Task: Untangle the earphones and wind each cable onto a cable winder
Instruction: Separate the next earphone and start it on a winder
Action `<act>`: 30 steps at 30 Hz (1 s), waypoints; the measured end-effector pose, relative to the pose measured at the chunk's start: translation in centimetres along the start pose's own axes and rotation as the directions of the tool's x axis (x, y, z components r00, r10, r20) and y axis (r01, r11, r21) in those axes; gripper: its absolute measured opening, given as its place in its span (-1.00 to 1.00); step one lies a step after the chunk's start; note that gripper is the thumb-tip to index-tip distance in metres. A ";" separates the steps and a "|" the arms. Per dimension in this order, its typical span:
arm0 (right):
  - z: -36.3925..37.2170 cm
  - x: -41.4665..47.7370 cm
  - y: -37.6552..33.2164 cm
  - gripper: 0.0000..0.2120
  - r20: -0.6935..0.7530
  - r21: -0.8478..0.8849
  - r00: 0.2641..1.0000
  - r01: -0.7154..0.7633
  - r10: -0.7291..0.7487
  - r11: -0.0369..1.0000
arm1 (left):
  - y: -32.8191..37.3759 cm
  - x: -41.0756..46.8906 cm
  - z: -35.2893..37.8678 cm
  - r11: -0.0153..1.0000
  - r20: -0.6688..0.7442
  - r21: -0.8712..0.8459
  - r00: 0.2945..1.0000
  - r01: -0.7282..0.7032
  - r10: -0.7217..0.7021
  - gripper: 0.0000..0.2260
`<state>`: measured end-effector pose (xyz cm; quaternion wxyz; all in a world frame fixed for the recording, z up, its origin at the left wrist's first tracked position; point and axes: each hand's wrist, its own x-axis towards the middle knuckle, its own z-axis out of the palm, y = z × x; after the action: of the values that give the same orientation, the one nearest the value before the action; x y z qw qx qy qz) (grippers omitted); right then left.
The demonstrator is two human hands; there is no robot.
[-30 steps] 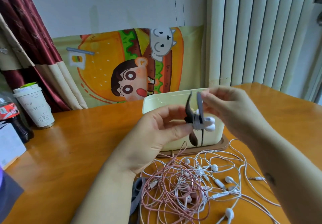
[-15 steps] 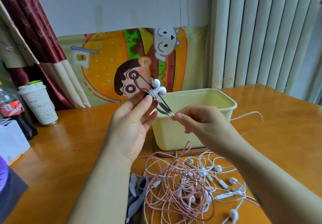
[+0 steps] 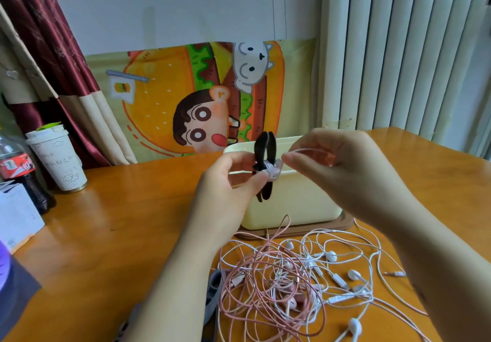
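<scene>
Over the box (image 3: 292, 203) — left fingers (image 3: 258, 181) clamp lowered winder (image 3: 261, 145), right fingers (image 3: 291, 159) pinch cable (image 3: 305, 150).

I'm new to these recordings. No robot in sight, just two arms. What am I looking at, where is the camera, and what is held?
There is no machine: a person works with bare hands. The one camera sits on the person's head, looking forward and down, so the arms reach in from below. The left hand pinches a black cable winder; the right hand pinches a white cable partly wound around it. On the wooden table lie a tangle of pink and white earphones, a cream box, a paper cup and a cola bottle.
</scene>
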<state>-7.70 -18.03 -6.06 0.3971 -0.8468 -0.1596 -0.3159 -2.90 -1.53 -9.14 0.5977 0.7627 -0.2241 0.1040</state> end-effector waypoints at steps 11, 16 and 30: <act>-1.9 0.4 1.2 -0.74 -0.044 0.222 0.999 0.011 -0.001 0.975 | 0.5 -0.6 0.5 0.973 0.349 -0.205 0.937 0.103 -0.026 -0.67; -2.1 0.5 2.2 -0.70 -0.004 0.366 0.998 -0.058 0.063 0.929 | 0.4 -0.6 0.0 0.939 0.422 -0.291 0.906 0.182 -0.044 -0.73; 2.2 -0.1 3.1 -0.71 0.231 0.491 0.952 -0.291 0.199 0.821 | 2.0 -0.2 -0.3 0.696 0.271 -0.694 0.962 0.183 0.017 -0.78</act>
<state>-5.23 -18.27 -8.99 0.6332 -0.7449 -0.1617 -0.1341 -3.99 -1.58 -7.40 0.8159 0.4879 -0.2873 -0.1177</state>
